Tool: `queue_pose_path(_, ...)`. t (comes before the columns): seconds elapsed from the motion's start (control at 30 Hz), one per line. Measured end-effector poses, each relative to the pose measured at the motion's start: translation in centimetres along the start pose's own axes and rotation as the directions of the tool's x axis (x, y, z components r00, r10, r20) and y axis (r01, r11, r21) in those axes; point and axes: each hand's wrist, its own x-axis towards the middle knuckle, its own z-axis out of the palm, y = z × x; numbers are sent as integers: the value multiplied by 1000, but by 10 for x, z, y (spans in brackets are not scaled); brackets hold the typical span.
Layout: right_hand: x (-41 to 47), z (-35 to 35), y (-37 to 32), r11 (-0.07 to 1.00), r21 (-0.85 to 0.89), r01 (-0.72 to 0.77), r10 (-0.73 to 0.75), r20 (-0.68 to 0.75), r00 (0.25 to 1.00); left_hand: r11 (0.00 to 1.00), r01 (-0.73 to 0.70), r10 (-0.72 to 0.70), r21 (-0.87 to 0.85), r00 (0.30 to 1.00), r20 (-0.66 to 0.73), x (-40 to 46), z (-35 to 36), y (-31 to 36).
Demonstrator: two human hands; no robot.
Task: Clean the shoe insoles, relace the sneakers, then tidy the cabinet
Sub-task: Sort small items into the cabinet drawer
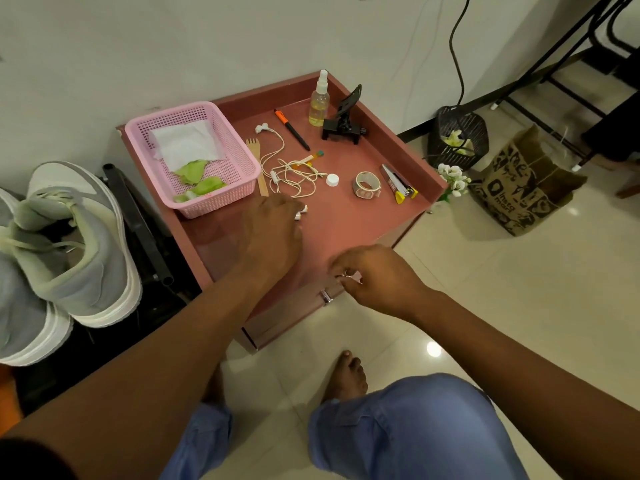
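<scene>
A pink-brown cabinet (349,216) stands against the wall, its top strewn with small items. My left hand (273,233) rests on the top near the pink basket (187,157), its fingers curled round a small white object. My right hand (374,275) hovers at the cabinet's front edge and pinches a small pale item between its fingertips. A drawer front with a metal knob (326,296) sits just below it. Tangled white earphones (291,171) lie mid-top. Two grey sneakers (69,244) with loose laces stand at the left.
On the cabinet: spray bottle (319,102), black phone clamp (346,123), orange-black pen (292,129), wooden fork (258,164), white cap (331,180), tape roll (366,183), a nail clipper (398,183). On the floor at the right: black bin (457,136), paper bag (523,188), white flowers (453,178).
</scene>
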Motion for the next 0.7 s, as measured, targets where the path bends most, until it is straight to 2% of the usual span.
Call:
queue_pose_path(0.13, -8, 17, 7, 989, -146, -28, 39, 78, 996, 994, -102, 106, -38, 988, 114, -9, -5, 16)
queue_pose_path(0.27, -8, 29, 12, 984, -180, -10, 41, 167, 985, 972, -236, 231, -17, 934, 273, -16, -5, 28)
queue_pose_path(0.43, -7, 39, 20, 964, -262, -33, 82, 175, 981, 947, -317, 290, 50, 911, 293, -18, 0, 31)
queue_pose_path(0.7, -9, 41, 24, 943, -331, -20, 90, 197, 976, 939, -336, 298, 66, 897, 327, -20, 1, 32)
